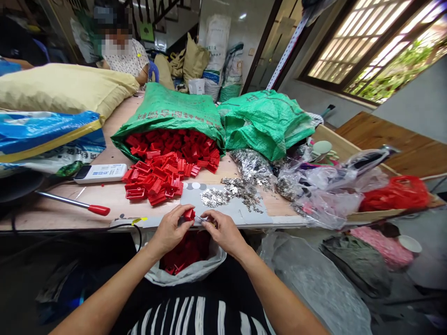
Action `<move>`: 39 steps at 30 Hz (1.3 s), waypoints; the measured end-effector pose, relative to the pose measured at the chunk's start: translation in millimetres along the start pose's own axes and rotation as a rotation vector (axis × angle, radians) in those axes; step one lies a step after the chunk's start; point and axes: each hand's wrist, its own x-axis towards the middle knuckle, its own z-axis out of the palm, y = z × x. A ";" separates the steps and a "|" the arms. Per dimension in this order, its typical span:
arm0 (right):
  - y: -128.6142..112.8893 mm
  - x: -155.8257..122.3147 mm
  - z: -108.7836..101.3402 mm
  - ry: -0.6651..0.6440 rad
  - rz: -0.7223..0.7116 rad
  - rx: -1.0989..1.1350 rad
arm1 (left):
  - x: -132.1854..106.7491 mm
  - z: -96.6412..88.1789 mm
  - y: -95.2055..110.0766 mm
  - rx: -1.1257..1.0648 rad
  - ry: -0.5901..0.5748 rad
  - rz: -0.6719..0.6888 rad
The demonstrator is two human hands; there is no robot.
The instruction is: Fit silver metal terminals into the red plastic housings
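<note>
housing point(189, 215) pinched in left hand point(174, 228), seemingly mid-work; right hand point(222, 229) pinches slim metal item point(200, 218); heaped red housings point(157, 179) left; whether white sack point(171, 280) holds finished ones, unclear.

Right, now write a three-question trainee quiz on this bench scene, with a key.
1. Multiple choice: what does the left hand hold? a) a white card b) a red part c) a black cable
2. True or false: in the picture, the loose silver pieces lie left of the red pile.
3. Fill in: the red pile spills from the mouth of a ____ sack.

Key: 1 b; 2 false; 3 green.
</note>
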 end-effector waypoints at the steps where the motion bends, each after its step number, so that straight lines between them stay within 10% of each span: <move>1: -0.4 0.3 0.2 -0.004 -0.003 -0.013 | 2.3 -0.9 -0.7 0.016 -0.024 0.013; 25: -3.6 6.9 -1.2 -0.048 -0.003 -0.096 | 12.5 -9.9 -16.4 0.025 -0.211 -0.026; 39: -1.4 11.6 1.1 0.033 -0.017 0.094 | 17.0 -21.1 -12.3 -0.371 -0.264 -0.196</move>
